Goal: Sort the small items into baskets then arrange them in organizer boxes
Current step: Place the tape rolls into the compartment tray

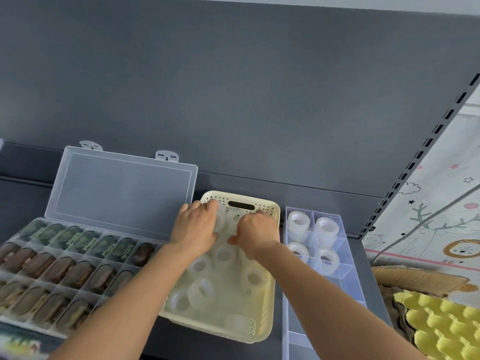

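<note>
Four translucent white tape rolls [299,221] already stand in the clear plastic divided organizer box [345,266], right of the fingers; its nearer compartments look empty. About six rolls remain in the cream perforated plastic basket [262,318]. The left hand [195,227] curls its fingers on one roll at the basket's far end. The right hand [255,232] seems to close on another, though this grip is hidden.

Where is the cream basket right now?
The cream basket sits bottom-centre on the shelf, between the lidded organizer and the clear divider box.
</note>
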`<move>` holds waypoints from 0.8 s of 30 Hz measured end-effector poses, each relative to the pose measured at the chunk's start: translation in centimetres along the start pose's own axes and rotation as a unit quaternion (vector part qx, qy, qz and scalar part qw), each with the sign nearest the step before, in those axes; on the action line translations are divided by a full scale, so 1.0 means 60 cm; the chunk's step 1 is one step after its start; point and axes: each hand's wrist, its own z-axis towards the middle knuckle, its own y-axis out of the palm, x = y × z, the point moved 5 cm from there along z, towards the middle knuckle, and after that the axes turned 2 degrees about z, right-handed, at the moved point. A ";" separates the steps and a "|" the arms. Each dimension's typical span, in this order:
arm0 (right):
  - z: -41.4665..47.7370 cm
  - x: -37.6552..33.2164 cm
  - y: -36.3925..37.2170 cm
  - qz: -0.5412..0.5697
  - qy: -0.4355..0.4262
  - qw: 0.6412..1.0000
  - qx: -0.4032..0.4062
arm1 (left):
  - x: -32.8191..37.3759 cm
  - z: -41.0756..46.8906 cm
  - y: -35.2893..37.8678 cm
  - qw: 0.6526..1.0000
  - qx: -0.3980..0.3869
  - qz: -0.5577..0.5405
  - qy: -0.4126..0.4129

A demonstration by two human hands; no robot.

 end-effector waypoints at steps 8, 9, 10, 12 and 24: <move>-0.004 0.025 -0.021 0.137 0.060 0.987 0.054 | -0.002 0.001 -0.023 0.985 0.041 -0.169 -0.006; -0.009 0.031 -0.031 0.143 0.060 0.985 0.078 | 0.004 0.004 -0.029 0.982 0.045 -0.182 -0.010; -0.015 0.039 -0.041 0.142 0.059 0.983 0.101 | 0.011 0.007 -0.037 0.979 0.054 -0.195 -0.010; -0.030 0.061 -0.062 0.152 0.067 0.977 0.134 | 0.033 0.014 -0.057 0.973 0.082 -0.217 0.002; -0.166 0.239 -0.116 0.116 0.105 0.978 0.135 | 0.227 0.033 -0.083 0.968 0.037 -0.155 0.192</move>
